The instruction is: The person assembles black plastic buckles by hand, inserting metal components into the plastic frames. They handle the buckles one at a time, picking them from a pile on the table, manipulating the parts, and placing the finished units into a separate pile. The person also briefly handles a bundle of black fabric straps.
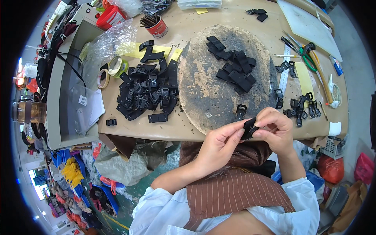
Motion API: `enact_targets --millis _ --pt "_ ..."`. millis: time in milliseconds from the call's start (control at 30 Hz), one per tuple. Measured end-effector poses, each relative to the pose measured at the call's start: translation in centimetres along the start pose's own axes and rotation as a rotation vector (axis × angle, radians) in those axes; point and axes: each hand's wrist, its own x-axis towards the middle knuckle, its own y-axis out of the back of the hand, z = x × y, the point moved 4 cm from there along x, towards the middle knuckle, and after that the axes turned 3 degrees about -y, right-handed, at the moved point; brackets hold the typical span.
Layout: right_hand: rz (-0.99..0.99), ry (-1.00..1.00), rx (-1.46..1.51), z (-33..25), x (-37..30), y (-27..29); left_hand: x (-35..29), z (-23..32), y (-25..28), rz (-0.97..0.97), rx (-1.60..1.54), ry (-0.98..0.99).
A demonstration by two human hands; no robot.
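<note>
My left hand (pixel 222 141) and my right hand (pixel 276 129) meet at the table's front edge, both closed on a short black strap (pixel 249 124). A dark buckle-like part seems to sit at its lower end, partly hidden by the fingertips. Just beyond them, a black buckle (pixel 241 111) lies on a worn round board (pixel 199 78). Several flat black strap pieces (pixel 241 70) are heaped on that board. To the left spreads a pile of black straps with buckles (pixel 147 92). Loose black buckles (pixel 301 107) lie to the right.
Green-handled pliers (pixel 308 58), a hammer (pixel 321 74) and a steel ruler (pixel 284 70) lie at right. A red can of metal rods (pixel 156 27) stands at the back, with a tape roll (pixel 103 78) at left. A grey open-fronted box (pixel 58 90) borders the table's left side.
</note>
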Motion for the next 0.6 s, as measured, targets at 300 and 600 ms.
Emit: enact_targets --millis 300,600 --pt "-0.003 -0.082 0.016 -0.5 0.1 0.0 -0.4 0.3 -0.7 -0.056 -0.055 -0.106" --pt "-0.089 -0.227 -0.069 0.2 1.0 0.1 0.9 2.0 0.7 0.006 0.684 -0.129"
